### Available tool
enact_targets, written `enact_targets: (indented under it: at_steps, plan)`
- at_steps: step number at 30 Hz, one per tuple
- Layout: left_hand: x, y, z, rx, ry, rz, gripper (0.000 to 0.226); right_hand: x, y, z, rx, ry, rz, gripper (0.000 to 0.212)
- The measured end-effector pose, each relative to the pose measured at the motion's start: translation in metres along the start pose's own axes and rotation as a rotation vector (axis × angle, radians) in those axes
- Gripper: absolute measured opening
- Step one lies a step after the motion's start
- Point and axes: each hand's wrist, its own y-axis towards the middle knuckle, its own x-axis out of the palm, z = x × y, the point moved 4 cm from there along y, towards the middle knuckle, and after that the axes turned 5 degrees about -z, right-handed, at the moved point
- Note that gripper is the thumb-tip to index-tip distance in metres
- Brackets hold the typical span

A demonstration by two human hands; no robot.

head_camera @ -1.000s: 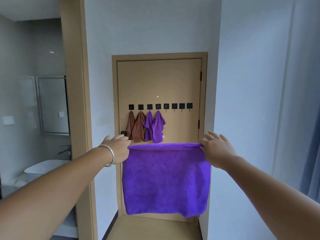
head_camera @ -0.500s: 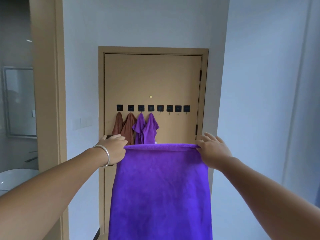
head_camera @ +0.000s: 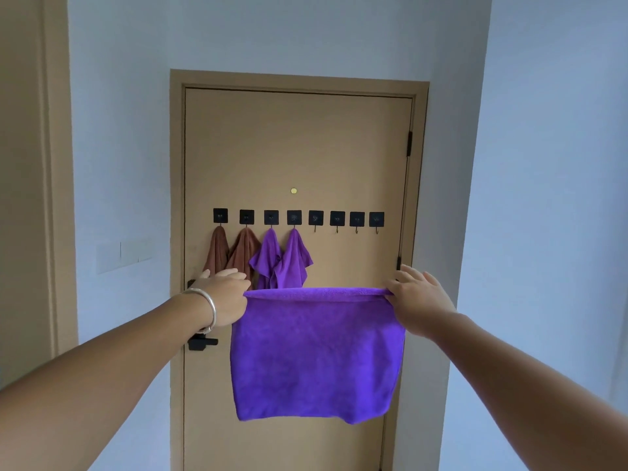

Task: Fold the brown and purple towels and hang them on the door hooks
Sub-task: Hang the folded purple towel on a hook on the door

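The left hand (head_camera: 222, 295) pinches the top left corner of a purple towel (head_camera: 316, 358), its fingers curled over the folded edge; a silver bangle (head_camera: 207, 309) sits on that wrist. The right hand (head_camera: 416, 299) pinches the top right corner between thumb and forefinger, the other fingers spread loosely upward. The towel hangs stretched flat between both hands in front of the lower half of the tan door (head_camera: 295, 147).

On the door a row of eight black hooks (head_camera: 356, 219) runs across the middle. The four leftmost are taken: two brown towels (head_camera: 243, 248) toward the door's left edge, then two purple hung towels (head_camera: 292, 258) just beside them; the four toward the right edge are bare. A black door handle (head_camera: 200, 343) shows at the left edge, below the left wrist. The held towel covers the bottoms of the hung purple ones.

Since half a second ago the towel's bottom edge has come into view and the door looms larger and nearer.
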Motion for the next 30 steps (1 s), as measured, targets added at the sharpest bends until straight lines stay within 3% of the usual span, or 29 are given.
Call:
enact_targets:
  at_steps: [12,17,30]
  plan:
    - [0.044,0.135,0.007,-0.026,0.006,-0.072,0.036,0.09,0.143,0.043,-0.017,0.042,-0.026,0.041]
    - [0.042,0.198,0.008,-0.06,0.017,-0.052,0.041,0.115,0.214,0.063,-0.022,0.088,-0.002,0.041]
    - [0.082,0.328,-0.02,-0.067,-0.023,0.051,0.028,0.196,0.343,0.075,-0.068,0.162,-0.034,0.04]
